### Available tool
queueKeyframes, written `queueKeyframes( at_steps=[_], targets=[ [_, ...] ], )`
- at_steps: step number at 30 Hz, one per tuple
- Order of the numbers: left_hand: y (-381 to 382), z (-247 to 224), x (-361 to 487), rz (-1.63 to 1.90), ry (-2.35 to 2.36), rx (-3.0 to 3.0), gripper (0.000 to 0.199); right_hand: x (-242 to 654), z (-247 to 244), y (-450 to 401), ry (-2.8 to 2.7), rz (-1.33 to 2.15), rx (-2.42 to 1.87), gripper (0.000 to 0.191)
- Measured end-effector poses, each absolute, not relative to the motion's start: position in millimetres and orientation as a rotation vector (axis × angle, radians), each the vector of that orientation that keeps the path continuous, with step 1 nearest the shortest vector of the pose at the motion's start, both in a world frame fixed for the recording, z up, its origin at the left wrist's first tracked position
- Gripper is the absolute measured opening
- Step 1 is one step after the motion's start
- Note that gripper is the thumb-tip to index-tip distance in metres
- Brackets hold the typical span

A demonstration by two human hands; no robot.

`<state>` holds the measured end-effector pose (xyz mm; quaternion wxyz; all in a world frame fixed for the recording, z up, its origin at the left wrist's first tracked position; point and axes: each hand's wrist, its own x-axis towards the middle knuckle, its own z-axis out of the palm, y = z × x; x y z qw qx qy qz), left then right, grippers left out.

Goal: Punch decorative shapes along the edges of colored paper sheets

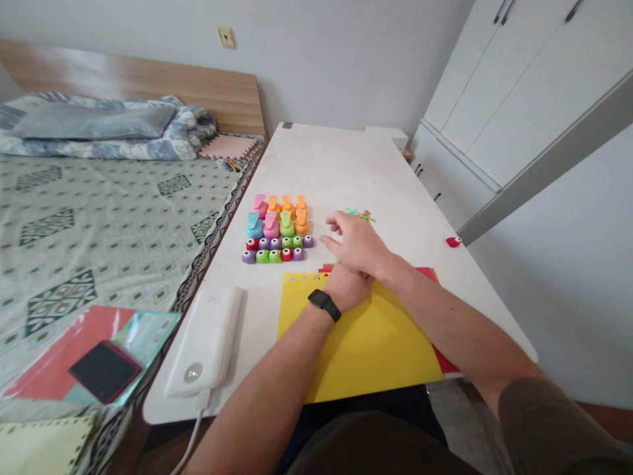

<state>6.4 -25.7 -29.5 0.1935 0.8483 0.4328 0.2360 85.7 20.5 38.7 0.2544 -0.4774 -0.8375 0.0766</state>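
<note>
My left hand (347,285), below a black watch, rests over the top edge of the yellow sheet (376,343); its fingers are hidden under my right wrist. Crossing above it, my right hand (355,241) reaches to the left with fingers parted and nothing between them. Small shapes are punched along the yellow sheet's top left edge. Red paper (428,272) shows beneath it. Left of my right hand stand rows of colourful craft punches (271,225) and smaller punches (275,256). Tiny paper bits (364,215) lie just beyond my right hand.
A red punch (453,242) sits near the table's right edge. On the white table (326,158), a white device (205,343) with a cable is at the front left. The bed (113,218) at left holds a dark phone (105,371) on plastic-wrapped paper. White cabinets stand at right.
</note>
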Motion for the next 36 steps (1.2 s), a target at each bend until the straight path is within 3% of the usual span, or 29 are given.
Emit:
queueKeyframes(
  at_steps=[11, 15, 21, 29, 36],
  targets=[
    [-27.6, -22.3, 3.9, 0.491, 1.253, 2.441, 0.018, 345.4, -4.7, 59.0, -1.792, -0.31, -2.44, 0.053],
    [-26.8, -24.1, 3.8, 0.501, 1.246, 2.446, 0.018, 384.3, -24.6, 52.7, -1.834, -0.213, -2.592, 0.049],
    [-26.3, -25.6, 3.9, 0.515, 1.235, 2.46, 0.018, 371.7, -26.4, 40.5, -1.752, -0.079, -2.316, 0.035],
    [-25.1, -27.3, 3.2, 0.546, 1.22, 2.464, 0.017, 288.5, -1.3, -4.8, -1.589, 1.128, -1.335, 0.045],
    [-24.8, -27.3, 4.3, 0.528, 1.234, 2.446, 0.017, 277.4, -11.8, -18.8, -1.437, 1.372, -1.228, 0.052]
  ],
)
